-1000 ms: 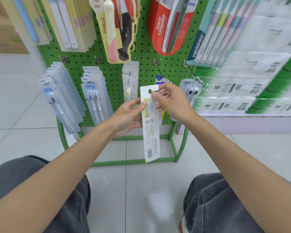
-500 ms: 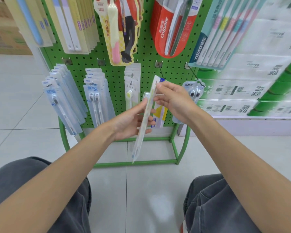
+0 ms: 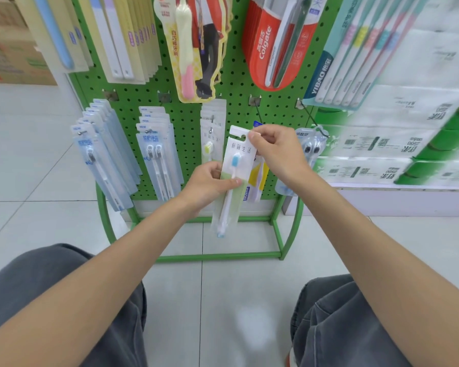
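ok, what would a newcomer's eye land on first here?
The toothbrush pack at centre frame, a white card with a blue-headed brush: the left hand grips its middle and the right hand pinches its top corner. Behind it stands the green pegboard rack hung with more packs, and a big red Colgate pack hangs at upper right.

The green pegboard rack (image 3: pixel 188 123) stands on a tiled floor (image 3: pixel 223 287) on a tubular base frame (image 3: pixel 217 256). Toothbrush packs hang from wire hooks in two rows.

Lower row, left to right:
- blue single-brush packs (image 3: pixel 101 160)
- twin-brush packs (image 3: pixel 157 154)
- yellow-brush packs (image 3: pixel 212 128)
- a hook (image 3: pixel 258 112) bearing a blue-and-yellow pack (image 3: pixel 257 178)
- a clear pack (image 3: pixel 312 147)

The upper row includes a red Colgate pack (image 3: pixel 270 49).
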`<state>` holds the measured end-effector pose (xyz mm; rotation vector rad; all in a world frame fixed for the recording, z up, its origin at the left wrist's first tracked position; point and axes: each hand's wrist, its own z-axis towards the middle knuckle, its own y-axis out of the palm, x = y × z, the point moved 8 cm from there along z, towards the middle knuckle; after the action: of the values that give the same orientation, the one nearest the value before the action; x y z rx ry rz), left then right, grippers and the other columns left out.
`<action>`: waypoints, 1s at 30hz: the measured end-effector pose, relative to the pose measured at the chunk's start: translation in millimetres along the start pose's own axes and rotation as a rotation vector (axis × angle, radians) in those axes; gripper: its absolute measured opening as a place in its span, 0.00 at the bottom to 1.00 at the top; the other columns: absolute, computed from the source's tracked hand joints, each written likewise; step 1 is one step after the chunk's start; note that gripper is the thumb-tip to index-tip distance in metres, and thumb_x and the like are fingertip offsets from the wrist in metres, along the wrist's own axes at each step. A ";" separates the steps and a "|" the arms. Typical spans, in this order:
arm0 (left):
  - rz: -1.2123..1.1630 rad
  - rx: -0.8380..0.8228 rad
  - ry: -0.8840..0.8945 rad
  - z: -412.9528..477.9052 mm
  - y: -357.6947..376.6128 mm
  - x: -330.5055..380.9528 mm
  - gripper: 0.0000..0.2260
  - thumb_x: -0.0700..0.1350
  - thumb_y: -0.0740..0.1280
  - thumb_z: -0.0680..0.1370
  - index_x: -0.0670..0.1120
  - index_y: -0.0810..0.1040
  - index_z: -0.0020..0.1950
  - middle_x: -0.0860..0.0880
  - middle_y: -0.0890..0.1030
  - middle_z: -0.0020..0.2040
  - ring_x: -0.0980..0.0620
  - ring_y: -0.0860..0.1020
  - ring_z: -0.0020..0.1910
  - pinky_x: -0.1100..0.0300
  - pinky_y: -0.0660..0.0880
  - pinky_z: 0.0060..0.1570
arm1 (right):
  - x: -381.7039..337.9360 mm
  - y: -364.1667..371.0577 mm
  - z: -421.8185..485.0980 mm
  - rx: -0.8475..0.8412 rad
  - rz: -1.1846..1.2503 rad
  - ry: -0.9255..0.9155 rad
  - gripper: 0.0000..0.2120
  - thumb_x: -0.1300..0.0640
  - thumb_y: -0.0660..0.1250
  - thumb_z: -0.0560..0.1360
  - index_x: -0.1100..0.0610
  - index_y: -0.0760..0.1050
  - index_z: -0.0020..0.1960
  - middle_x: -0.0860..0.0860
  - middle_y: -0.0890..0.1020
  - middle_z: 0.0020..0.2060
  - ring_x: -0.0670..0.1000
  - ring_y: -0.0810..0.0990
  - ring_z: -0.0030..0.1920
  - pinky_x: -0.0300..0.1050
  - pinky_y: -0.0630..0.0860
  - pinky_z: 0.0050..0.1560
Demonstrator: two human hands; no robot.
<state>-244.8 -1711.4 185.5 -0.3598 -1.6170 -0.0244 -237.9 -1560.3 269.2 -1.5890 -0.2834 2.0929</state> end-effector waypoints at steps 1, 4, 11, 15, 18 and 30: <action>0.011 0.014 0.010 1.6 -2.2 4.0 0.12 0.40 0.75 0.73 0.46 0.78 0.54 0.50 0.82 0.48 0.55 0.80 0.44 0.66 0.75 0.40 | -1.4 -4.1 1.3 0.044 -0.005 -0.010 0.07 0.55 0.65 0.79 0.54 0.81 0.46 0.49 0.81 0.32 0.44 0.76 0.34 0.42 0.76 0.41; 0.013 0.195 0.043 5.5 -23.4 16.4 0.11 0.37 0.70 0.74 0.47 0.77 0.56 0.50 0.79 0.50 0.56 0.78 0.45 0.66 0.72 0.41 | -6.9 -11.6 5.7 0.132 -0.039 -0.049 0.06 0.55 0.66 0.78 0.54 0.80 0.45 0.48 0.76 0.27 0.42 0.70 0.28 0.38 0.69 0.34; 0.119 0.385 0.120 20.1 -49.6 28.8 0.23 0.43 0.67 0.79 0.48 0.64 0.71 0.49 0.70 0.65 0.53 0.72 0.59 0.62 0.70 0.50 | -16.6 -7.2 22.3 0.205 -0.189 -0.119 0.08 0.55 0.65 0.79 0.56 0.81 0.50 0.50 0.82 0.32 0.48 0.78 0.35 0.36 0.72 0.41; 0.153 0.291 0.135 33.0 -42.3 30.8 0.30 0.42 0.67 0.78 0.49 0.58 0.77 0.51 0.67 0.72 0.56 0.71 0.63 0.61 0.70 0.57 | -18.7 4.2 36.8 0.214 -0.216 -0.141 0.07 0.57 0.65 0.78 0.57 0.81 0.48 0.52 0.81 0.29 0.51 0.80 0.34 0.37 0.75 0.44; 0.147 0.235 0.126 41.8 -38.3 30.8 0.32 0.40 0.66 0.78 0.50 0.57 0.79 0.53 0.67 0.74 0.68 0.74 0.49 0.68 0.69 0.43 | -21.7 10.5 49.6 0.210 -0.273 -0.156 0.07 0.57 0.64 0.78 0.58 0.81 0.48 0.48 0.79 0.28 0.47 0.76 0.29 0.42 0.76 0.42; 0.058 0.280 0.101 52.8 -50.2 26.8 0.27 0.38 0.68 0.76 0.49 0.65 0.73 0.54 0.74 0.54 0.57 0.75 0.53 0.63 0.71 0.49 | -18.3 44.6 71.9 -0.045 -0.314 -0.067 0.06 0.58 0.65 0.78 0.57 0.80 0.46 0.52 0.83 0.37 0.54 0.84 0.41 0.48 0.81 0.44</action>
<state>-309.2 -1741.0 217.2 -0.1849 -1.4851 0.2229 -313.7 -1598.5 286.2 -1.3972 -0.5679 1.9094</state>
